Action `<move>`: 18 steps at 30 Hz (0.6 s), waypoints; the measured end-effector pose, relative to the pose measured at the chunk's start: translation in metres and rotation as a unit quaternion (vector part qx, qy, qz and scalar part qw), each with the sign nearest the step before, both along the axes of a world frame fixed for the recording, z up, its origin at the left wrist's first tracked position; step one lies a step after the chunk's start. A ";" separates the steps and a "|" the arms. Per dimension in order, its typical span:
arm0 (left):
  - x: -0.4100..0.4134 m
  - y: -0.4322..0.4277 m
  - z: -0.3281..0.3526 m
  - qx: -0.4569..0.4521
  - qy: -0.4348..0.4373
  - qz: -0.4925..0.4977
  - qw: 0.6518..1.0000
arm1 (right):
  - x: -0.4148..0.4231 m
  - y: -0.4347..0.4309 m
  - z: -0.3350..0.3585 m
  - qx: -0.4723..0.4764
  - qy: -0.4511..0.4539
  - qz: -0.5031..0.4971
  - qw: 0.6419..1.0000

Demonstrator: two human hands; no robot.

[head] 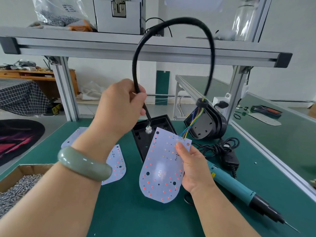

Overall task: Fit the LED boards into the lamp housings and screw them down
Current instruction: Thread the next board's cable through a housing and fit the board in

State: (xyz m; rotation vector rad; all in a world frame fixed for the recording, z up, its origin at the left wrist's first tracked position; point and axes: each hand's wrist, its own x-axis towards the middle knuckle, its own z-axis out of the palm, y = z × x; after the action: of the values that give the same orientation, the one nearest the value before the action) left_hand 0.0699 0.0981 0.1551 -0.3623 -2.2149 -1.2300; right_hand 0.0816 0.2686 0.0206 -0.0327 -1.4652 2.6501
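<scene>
LED board [162,166] pinched in right hand [193,170]; left hand [119,106] grips black cable [171,21].

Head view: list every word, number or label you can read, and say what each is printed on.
"12V", printed sideways on the LED board that the right hand holds.
Label on the bag of screws: too blurred to read.
Yellow sticker on the electric screwdriver: too small to read.
</scene>
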 end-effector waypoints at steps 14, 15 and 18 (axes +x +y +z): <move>-0.022 0.005 -0.033 -0.121 -0.014 0.099 0.988 | 0.001 -0.004 0.001 0.039 -0.038 0.026 0.998; -0.021 0.007 -0.036 -0.133 -0.024 0.087 0.987 | 0.002 -0.005 0.001 0.042 -0.035 0.024 0.998; -0.021 0.011 -0.040 -0.145 -0.027 0.065 0.987 | 0.002 -0.007 0.001 0.051 -0.030 0.014 0.998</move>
State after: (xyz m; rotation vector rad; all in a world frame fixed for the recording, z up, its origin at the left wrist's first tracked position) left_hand 0.0490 0.1095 0.1154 -0.2944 -2.4281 -0.8614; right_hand 0.0837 0.2617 0.0216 -0.0836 -1.6298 2.6121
